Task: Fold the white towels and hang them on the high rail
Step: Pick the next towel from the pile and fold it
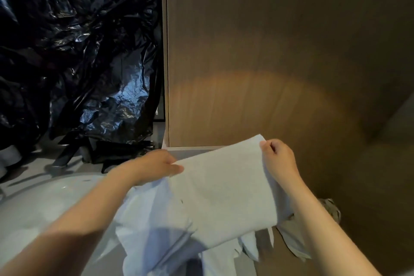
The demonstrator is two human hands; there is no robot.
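A white towel (224,188) is stretched flat between my two hands, low in the middle of the view. My left hand (156,167) pinches its left upper corner. My right hand (277,154) pinches its right upper corner, a little higher and farther away. The towel's near edge is folded over. More white cloth (156,231) hangs crumpled below it, towards my body. No rail is in view.
A brown wood-grain panel (280,63) stands directly ahead and to the right. Crumpled black plastic sheeting (78,51) covers the left. A white basin rim (44,204) lies at lower left, with a faucet (62,157) behind it. A grey crumpled cloth (331,208) sits at right.
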